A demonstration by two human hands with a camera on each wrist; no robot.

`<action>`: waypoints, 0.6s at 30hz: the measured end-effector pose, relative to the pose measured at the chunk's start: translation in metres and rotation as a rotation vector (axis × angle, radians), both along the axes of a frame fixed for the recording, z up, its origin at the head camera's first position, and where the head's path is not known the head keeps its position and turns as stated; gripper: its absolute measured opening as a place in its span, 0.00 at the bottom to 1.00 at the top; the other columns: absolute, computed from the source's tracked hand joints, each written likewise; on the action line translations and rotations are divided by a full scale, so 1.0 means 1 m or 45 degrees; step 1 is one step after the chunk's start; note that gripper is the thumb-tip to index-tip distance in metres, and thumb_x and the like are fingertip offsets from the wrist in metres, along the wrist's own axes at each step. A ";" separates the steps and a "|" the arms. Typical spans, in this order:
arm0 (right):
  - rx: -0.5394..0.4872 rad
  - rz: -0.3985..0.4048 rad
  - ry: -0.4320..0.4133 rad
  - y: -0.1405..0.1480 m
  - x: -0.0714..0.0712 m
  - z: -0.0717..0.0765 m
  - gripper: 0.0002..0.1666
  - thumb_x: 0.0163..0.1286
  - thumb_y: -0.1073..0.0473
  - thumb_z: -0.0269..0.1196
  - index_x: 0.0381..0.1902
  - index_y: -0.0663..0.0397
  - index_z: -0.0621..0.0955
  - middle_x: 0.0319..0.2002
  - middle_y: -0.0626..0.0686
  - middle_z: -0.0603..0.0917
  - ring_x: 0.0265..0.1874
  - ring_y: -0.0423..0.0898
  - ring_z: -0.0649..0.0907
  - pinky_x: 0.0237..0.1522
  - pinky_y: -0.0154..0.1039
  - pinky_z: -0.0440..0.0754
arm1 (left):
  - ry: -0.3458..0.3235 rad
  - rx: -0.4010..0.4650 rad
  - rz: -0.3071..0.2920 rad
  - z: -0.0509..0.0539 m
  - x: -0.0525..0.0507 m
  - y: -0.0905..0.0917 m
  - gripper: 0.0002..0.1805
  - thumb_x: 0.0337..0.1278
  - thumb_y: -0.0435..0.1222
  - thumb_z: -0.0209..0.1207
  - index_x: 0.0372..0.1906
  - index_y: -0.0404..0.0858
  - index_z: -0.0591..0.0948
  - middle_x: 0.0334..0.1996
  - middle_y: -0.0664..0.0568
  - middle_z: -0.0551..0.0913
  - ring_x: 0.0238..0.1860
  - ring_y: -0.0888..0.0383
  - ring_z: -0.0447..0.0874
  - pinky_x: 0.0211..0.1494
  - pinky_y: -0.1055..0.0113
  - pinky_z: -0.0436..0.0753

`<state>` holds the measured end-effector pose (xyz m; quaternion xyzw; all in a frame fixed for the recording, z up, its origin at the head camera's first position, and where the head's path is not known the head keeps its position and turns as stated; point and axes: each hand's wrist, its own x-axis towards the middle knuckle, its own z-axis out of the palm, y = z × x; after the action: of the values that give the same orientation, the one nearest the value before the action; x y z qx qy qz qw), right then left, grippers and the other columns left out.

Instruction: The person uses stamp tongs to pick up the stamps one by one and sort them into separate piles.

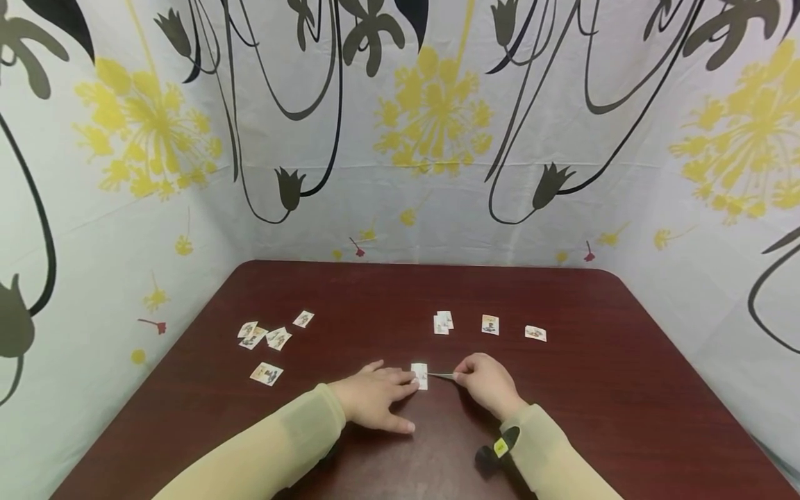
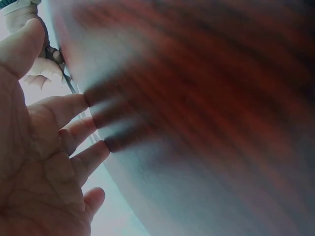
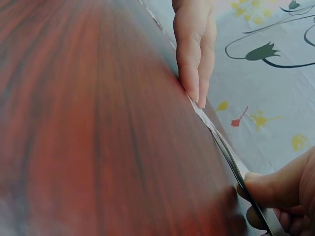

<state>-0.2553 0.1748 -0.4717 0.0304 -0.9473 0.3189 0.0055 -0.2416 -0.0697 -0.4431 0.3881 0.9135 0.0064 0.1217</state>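
Note:
A small white printed card (image 1: pixel 420 373) lies on the table in front of me. My left hand (image 1: pixel 377 398) is spread flat beside it, its fingertips at the card's left edge. From the right, my right hand (image 1: pixel 490 383) pinches thin metal tweezers (image 1: pixel 442 376) between thumb and fingers. Their tips reach the card's right edge. Seen low in the right wrist view, the tweezers (image 3: pixel 230 158) meet the card (image 3: pixel 201 115) close to my left fingertips. I cannot tell whether the tips grip it. In the left wrist view my left hand's fingertips (image 2: pixel 101 147) touch the tabletop.
Several small picture cards (image 1: pixel 253 338) lie loosely on the left, some overlapping, with one card (image 1: pixel 267 373) nearer me. Farther back on the right are overlapping cards (image 1: pixel 441 325), a single card (image 1: pixel 490 324) and another card (image 1: pixel 535 333). Patterned cloth (image 1: pixel 387 208) surrounds the dark red table (image 1: pixel 375 292).

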 end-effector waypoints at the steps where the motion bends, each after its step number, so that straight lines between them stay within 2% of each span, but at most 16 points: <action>1: 0.004 0.001 0.003 0.000 0.000 0.000 0.06 0.60 0.57 0.67 0.23 0.44 0.84 0.32 0.44 0.80 0.31 0.42 0.78 0.38 0.44 0.76 | -0.004 0.001 0.004 0.000 0.000 0.000 0.44 0.56 0.70 0.47 0.73 0.49 0.64 0.73 0.57 0.60 0.72 0.55 0.56 0.73 0.48 0.50; 8: 0.004 0.005 0.025 0.003 -0.002 -0.002 0.05 0.57 0.56 0.69 0.23 0.43 0.85 0.29 0.42 0.81 0.30 0.41 0.78 0.37 0.43 0.77 | -0.026 0.005 0.045 0.002 0.003 0.004 0.45 0.55 0.70 0.48 0.73 0.50 0.63 0.73 0.58 0.59 0.73 0.55 0.56 0.73 0.47 0.51; 18: -0.025 0.009 -0.001 0.001 -0.001 -0.005 0.06 0.58 0.57 0.69 0.23 0.44 0.85 0.28 0.42 0.81 0.28 0.40 0.77 0.34 0.42 0.76 | -0.018 -0.019 0.059 0.001 0.004 0.005 0.45 0.55 0.70 0.48 0.73 0.52 0.62 0.73 0.58 0.59 0.72 0.56 0.55 0.73 0.48 0.51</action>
<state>-0.2568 0.1753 -0.4766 0.0335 -0.9440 0.3282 0.0045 -0.2378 -0.0650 -0.4426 0.3658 0.9214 0.0052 0.1310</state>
